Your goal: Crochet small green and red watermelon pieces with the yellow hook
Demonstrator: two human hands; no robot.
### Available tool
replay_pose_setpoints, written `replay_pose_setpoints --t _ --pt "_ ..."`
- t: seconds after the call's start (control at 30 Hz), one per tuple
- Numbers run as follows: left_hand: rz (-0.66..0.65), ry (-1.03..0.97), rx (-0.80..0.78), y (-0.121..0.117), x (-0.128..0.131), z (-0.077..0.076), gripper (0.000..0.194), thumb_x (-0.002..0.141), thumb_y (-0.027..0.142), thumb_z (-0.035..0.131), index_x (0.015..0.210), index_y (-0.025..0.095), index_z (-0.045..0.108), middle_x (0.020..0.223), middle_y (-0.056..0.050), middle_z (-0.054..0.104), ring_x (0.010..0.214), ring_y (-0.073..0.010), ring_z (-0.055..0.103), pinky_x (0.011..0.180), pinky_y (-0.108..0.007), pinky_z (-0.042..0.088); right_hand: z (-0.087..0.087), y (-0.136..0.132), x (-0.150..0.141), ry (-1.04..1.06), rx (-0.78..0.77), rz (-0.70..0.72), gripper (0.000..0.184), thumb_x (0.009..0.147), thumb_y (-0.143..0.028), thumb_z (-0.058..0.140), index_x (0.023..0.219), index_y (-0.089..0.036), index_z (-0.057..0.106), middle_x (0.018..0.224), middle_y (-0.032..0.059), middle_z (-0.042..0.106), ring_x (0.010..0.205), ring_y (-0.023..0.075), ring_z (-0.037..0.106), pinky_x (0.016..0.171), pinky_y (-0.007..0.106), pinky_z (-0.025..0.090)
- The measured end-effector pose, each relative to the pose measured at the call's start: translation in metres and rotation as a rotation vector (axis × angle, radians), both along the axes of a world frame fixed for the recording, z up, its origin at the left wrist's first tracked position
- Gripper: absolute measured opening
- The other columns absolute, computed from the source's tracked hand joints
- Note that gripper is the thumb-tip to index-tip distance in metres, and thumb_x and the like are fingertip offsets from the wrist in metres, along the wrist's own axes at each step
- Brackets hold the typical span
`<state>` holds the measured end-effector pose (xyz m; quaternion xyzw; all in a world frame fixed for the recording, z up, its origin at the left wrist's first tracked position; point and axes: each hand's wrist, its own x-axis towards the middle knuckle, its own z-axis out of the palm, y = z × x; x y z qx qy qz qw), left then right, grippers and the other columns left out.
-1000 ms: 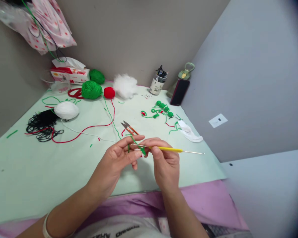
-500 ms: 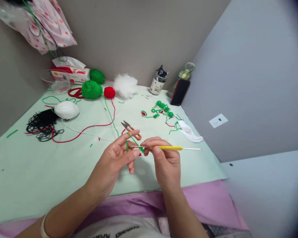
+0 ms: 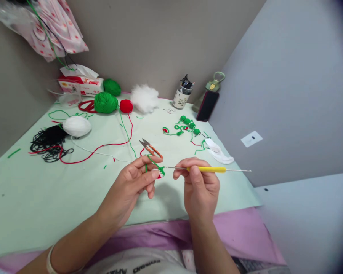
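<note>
Between the thumb and fingers of my left hand (image 3: 137,180) is a small crochet piece (image 3: 161,173) in green, white and red. Green yarn (image 3: 152,161) runs from the piece over my raised index finger. My right hand (image 3: 201,184) grips a crochet hook (image 3: 211,169) by its yellow handle, with one metal end pointing left at the piece. A small gap shows between that tip and the stitches. Just beyond my left fingertips lie orange-handled thread snips (image 3: 152,148), blades toward the back left.
Green yarn balls (image 3: 106,103), a red ball (image 3: 126,106), white stuffing (image 3: 144,99) and a tissue pack (image 3: 81,85) stand at the back. A white ball (image 3: 77,126) and black yarn (image 3: 50,142) lie left. Small green crochet pieces (image 3: 186,121), a phone (image 3: 207,106) and a pen jar (image 3: 182,96) are right.
My right hand has moved right with the crochet hook, and its tip has come away from the crochet piece. My left index finger has lowered slightly; the left hand otherwise stays in place.
</note>
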<state>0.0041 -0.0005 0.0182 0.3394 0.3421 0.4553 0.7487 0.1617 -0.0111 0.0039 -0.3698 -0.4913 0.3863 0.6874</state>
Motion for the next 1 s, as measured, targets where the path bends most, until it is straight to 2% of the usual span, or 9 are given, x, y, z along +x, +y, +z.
replay_pose_setpoints --t 0.57,1.0 --pt "-0.026 0.043 0.006 -0.0008 -0.0001 -0.0032 0.024 0.085 0.024 0.069 0.108 0.02 0.066 0.064 0.006 0.047 0.054 -0.0053 0.039 0.051 -0.016 0.041 -0.0006 -0.0008 -0.0008 -0.044 0.002 0.038 0.017 0.095 -0.021 0.054 0.088 -0.019 0.071 0.083 0.0032 0.064 0.068 0.0138 0.062 0.063 0.03 0.05" --pt "-0.029 0.039 0.016 -0.0008 0.0004 -0.0033 0.023 0.085 0.024 0.067 0.108 0.02 0.066 0.064 0.006 0.047 0.052 -0.0048 0.039 0.049 -0.016 0.04 -0.0017 -0.0014 -0.0007 0.008 -0.022 0.109 0.017 0.095 -0.022 0.055 0.09 -0.018 0.07 0.084 0.0037 0.064 0.068 0.0136 0.063 0.064 0.03 0.049"
